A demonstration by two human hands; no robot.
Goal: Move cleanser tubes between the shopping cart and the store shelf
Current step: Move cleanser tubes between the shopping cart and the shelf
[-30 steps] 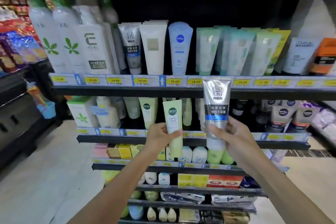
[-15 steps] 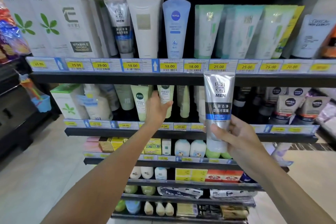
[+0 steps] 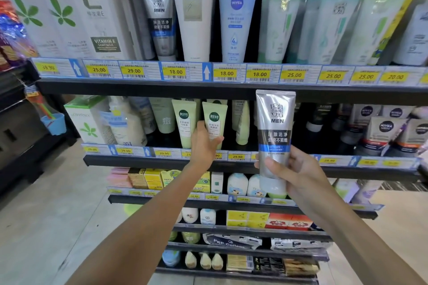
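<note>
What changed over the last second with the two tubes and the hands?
The left hand carried the pale green tube forward onto the second shelf, beside a matching tube; its fingers remain on it. The right hand keeps gripping the silver MEN tube upright.

A single head-worn camera is looking forward and slightly down, facing the store shelf [image 3: 148,87] from close by, with both forearms reaching in from the bottom edge.

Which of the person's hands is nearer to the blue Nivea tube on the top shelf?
Left, by a little. The left hand is below the Nivea tube, one shelf down, on a pale green tube. The right hand is lower, holding a silver tube.
</note>
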